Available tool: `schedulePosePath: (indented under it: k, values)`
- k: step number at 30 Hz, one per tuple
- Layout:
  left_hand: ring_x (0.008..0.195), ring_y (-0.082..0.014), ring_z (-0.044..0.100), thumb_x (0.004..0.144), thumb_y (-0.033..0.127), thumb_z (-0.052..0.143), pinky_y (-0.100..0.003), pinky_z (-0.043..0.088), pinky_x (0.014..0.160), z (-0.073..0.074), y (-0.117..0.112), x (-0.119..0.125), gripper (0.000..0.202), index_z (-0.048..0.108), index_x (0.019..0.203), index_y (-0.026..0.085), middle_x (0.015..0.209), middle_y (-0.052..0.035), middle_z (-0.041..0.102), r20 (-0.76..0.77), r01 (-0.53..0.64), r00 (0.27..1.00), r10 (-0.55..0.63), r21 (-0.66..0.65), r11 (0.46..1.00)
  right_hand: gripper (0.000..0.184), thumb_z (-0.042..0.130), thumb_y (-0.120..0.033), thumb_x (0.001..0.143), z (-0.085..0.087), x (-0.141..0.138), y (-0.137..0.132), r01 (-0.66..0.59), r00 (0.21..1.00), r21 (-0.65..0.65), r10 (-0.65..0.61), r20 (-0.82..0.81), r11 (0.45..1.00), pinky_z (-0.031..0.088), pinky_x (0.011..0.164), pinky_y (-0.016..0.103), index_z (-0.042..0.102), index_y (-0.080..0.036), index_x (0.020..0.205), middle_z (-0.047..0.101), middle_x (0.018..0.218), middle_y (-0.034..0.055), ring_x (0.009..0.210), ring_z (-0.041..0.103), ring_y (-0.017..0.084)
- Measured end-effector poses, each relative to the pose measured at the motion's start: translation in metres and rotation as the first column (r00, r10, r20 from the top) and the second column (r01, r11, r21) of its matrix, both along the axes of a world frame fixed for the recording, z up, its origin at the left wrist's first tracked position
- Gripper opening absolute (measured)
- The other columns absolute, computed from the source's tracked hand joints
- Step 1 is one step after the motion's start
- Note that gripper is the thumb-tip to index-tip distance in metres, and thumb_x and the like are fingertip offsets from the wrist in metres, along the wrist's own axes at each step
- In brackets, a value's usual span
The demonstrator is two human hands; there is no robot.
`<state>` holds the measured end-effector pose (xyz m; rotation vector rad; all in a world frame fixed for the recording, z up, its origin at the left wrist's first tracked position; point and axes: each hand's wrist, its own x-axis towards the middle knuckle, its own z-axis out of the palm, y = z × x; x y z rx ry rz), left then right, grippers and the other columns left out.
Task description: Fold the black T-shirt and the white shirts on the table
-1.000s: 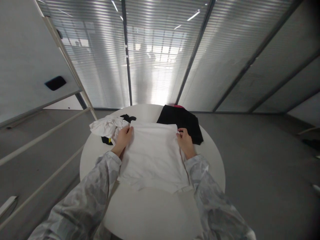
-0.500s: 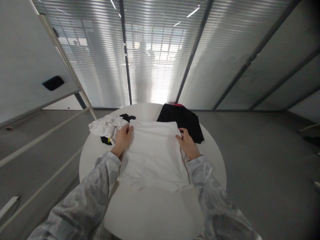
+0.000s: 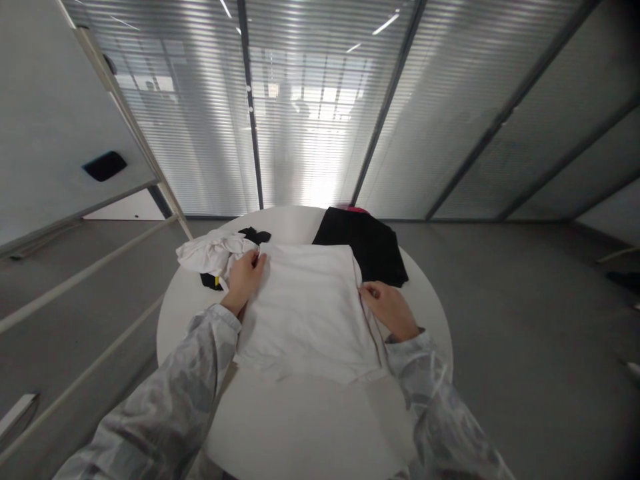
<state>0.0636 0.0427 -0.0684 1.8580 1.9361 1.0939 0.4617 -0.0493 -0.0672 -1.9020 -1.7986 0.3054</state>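
A white garment (image 3: 305,307) lies spread flat on a round white table (image 3: 300,427). My left hand (image 3: 243,280) rests on its far left corner, fingers closed on the cloth's edge. My right hand (image 3: 387,309) pinches the garment's right edge about halfway down its side. Both arms wear pale patterned sleeves.
A crumpled white cloth (image 3: 210,252) over a dark item with a yellow spot (image 3: 211,280) sits at the table's far left. A folded black garment (image 3: 367,245) with a bit of pink behind it lies at the far right. A whiteboard stand (image 3: 75,133) is left; glass walls with blinds stand behind.
My right hand has slid from the garment's far right corner back toward me along the right edge. My left hand has stayed on the far left corner.
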Motion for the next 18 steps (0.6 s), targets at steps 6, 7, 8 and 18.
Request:
schedulePosePath:
  k: [6,7,8,18]
  values:
    - [0.080,-0.0249,0.066,0.105,0.054,0.055,-0.032,0.036,0.070,0.000,-0.001,0.000,0.035,0.074,0.105,0.024,0.089,-0.0062,0.077,-0.013,-0.004,1.000,0.004,-0.003,1.000,0.019,0.077,-0.044,0.090,0.004,0.000,-0.002,-0.007,0.990,-0.054,-0.001,-0.142,0.999,0.053,0.081,0.036,0.078,-0.026,0.085,0.082,0.092,0.0035,0.083,0.073,0.024]
    - [0.079,-0.0250,0.066,0.105,0.054,0.055,-0.032,0.037,0.070,0.000,0.000,0.000,0.035,0.074,0.106,0.024,0.088,-0.0062,0.077,-0.013,-0.005,1.000,0.005,-0.009,1.000,0.020,0.076,-0.045,0.090,0.006,0.000,-0.003,0.009,0.986,-0.053,-0.018,-0.165,0.999,0.053,0.080,0.035,0.078,-0.026,0.085,0.081,0.090,0.0032,0.083,0.073,0.024]
    - [0.079,-0.0251,0.066,0.105,0.054,0.055,-0.032,0.037,0.070,0.000,0.000,0.000,0.035,0.074,0.106,0.024,0.088,-0.0062,0.077,-0.012,-0.005,1.000,0.005,-0.012,1.000,0.020,0.076,-0.045,0.090,0.008,0.000,-0.003,0.028,0.982,-0.051,-0.037,-0.183,0.998,0.053,0.079,0.035,0.078,-0.025,0.086,0.081,0.089,0.0031,0.082,0.073,0.024]
    - [0.085,-0.0276,0.068,0.105,0.060,0.056,-0.033,0.034,0.069,-0.003,0.000,0.001,0.038,0.073,0.104,0.025,0.093,-0.0078,0.079,-0.066,-0.018,0.998,0.017,-0.011,1.000,0.013,0.067,-0.038,0.098,0.007,-0.002,-0.008,0.010,0.990,0.034,-0.015,0.144,0.999,0.047,0.076,0.035,0.067,-0.028,0.091,0.076,0.079,0.0015,0.077,0.070,0.023]
